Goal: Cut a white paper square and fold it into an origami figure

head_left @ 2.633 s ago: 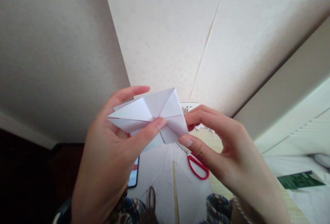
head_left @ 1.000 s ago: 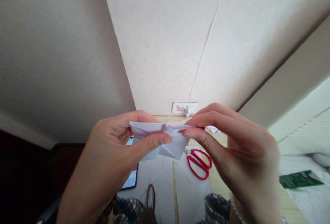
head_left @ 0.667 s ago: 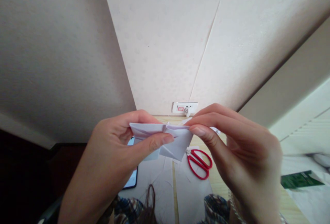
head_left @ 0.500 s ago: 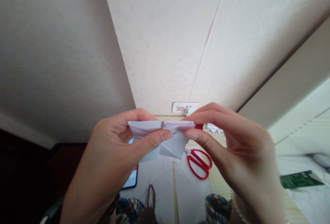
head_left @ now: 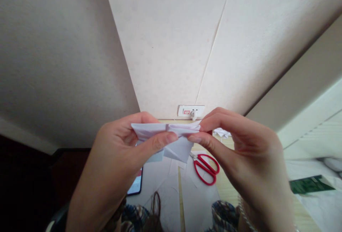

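A folded piece of white paper (head_left: pixel 177 148) is held up in front of me, between both hands. My left hand (head_left: pixel 128 153) pinches it from the left, thumb across the near face and fingers behind. At the right end, my right hand (head_left: pixel 235 146) grips the folded edge between thumb and fingers, where the layers stand slightly apart. The fingers behind the paper are partly hidden. Below it, red-handled scissors (head_left: pixel 207 169) lie on white paper sheets (head_left: pixel 197 203), their blades partly covered by the held paper.
A phone (head_left: pixel 136 184) with a lit screen lies at the left, partly behind my left forearm. A wall socket (head_left: pixel 191 111) holds a white plug. Folded white paper (head_left: pixel 221 133) sits behind my right hand. A green packet (head_left: pixel 311 184) lies far right.
My right fingers have shifted slightly at the paper's right end, and the layers there have spread a little. My left hand keeps nearly the same hold.
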{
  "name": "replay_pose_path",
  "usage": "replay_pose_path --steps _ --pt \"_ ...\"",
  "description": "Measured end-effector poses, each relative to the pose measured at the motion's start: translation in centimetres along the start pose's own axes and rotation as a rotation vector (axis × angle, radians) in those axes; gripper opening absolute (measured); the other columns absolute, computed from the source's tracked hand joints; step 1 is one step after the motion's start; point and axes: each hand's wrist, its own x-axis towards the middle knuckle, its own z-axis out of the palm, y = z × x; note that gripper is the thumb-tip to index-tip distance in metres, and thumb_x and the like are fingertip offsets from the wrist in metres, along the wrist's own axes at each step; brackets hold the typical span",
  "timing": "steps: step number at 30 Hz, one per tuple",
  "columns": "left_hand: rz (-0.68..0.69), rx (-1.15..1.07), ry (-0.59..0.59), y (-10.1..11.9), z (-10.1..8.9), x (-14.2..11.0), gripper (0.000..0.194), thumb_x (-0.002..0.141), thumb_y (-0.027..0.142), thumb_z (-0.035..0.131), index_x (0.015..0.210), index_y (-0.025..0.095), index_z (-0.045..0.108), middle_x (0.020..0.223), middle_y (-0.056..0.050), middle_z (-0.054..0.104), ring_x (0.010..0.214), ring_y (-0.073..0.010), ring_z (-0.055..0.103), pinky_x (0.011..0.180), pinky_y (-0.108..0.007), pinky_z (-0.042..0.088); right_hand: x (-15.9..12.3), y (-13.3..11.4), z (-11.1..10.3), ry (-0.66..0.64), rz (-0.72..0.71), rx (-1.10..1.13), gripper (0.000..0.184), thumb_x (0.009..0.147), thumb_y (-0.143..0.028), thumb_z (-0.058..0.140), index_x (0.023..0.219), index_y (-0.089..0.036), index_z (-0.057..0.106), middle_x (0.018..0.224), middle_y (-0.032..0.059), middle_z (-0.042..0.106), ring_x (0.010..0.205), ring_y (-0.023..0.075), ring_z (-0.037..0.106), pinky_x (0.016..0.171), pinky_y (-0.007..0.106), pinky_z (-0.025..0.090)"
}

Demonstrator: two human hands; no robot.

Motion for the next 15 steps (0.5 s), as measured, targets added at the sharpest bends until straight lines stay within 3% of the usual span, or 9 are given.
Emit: replay_pose_path --steps 10,15 --pt "0.012 0.024 0.005 0.08 0.28 -0.26 0.025 0.061 0.032 0.078 0.052 0.021 0.057 0.044 0.009 0.052 0.040 -0.0077 0.044 0.037 -0.016 0.032 0.13 0.05 0.01 -0.014 -0.004 -0.018 0.022 0.087 -0.020 0.072 0.068 -0.019 0.060 0.065 -0.0061 0.060 0.064 0.0081 0.054 0.059 0.021 0.042" --pt "0.104 0.048 -0.067 -0.10 0.39 0.14 0.009 0.064 0.025 0.079 0.064 0.023 0.071 0.051 0.006 0.064 0.043 -0.0099 0.053 0.039 -0.017 0.038 0.22 0.03 -0.25 -0.030 0.004 -0.064 0.024 0.087 -0.020 0.072 0.066 -0.019 0.060 0.064 -0.0058 0.060 0.063 0.0084 0.054 0.058 0.022 0.041"
